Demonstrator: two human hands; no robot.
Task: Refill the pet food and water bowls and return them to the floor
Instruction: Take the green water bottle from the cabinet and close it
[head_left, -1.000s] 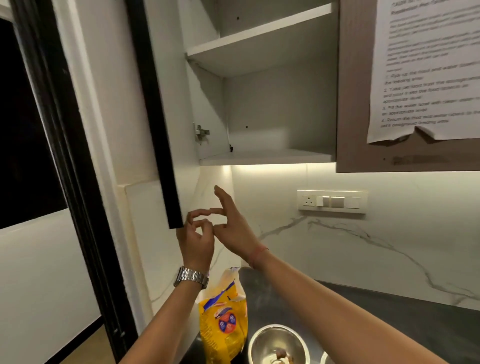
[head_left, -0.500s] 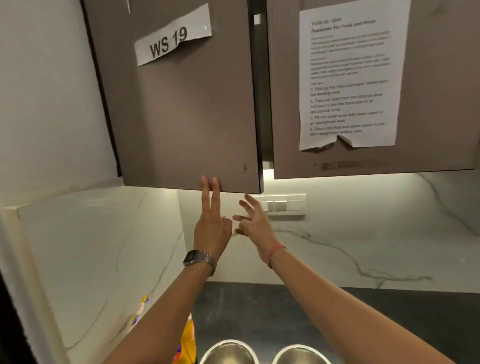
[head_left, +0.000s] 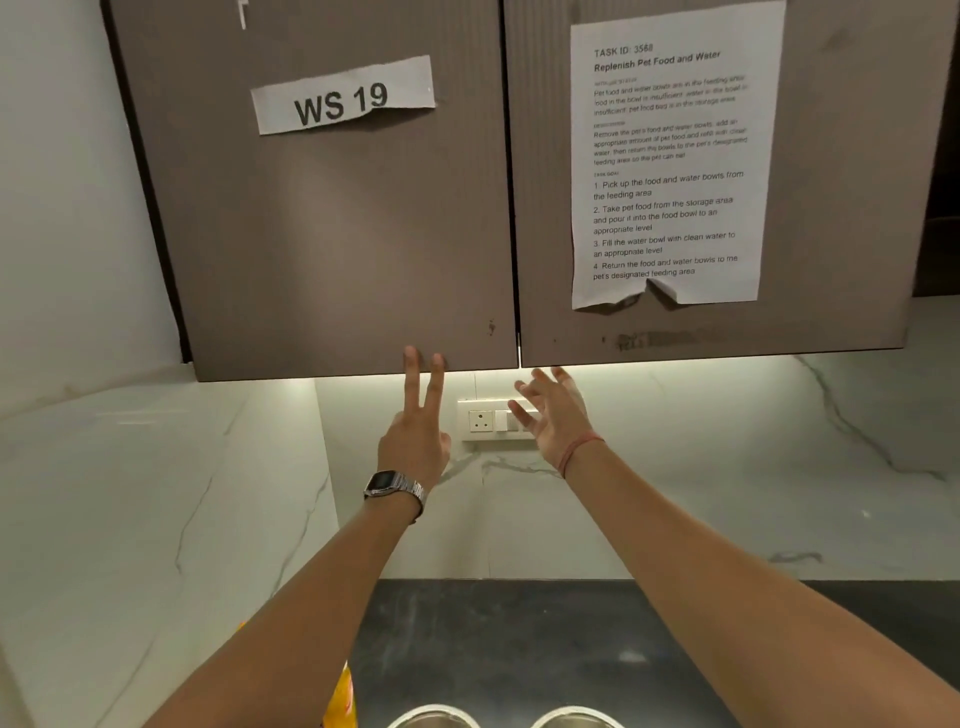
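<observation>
Left hand is raised with two fingers pressed against the lower edge of the left cabinet door, nothing grasped. Right hand is held spread and empty below the doors. Two steel bowls are seen on the dark table at the frame bottom, yellow food bag beside them.

A strip of warm light under the cabinet washes my backsplash bright, nearly glaring right below the doors. The door fronts stay dim and flat. My right hand is slightly motion-blurred, my left hand sharper. Wide-angle bending tilts the edges; small print on the sheet is soft
</observation>
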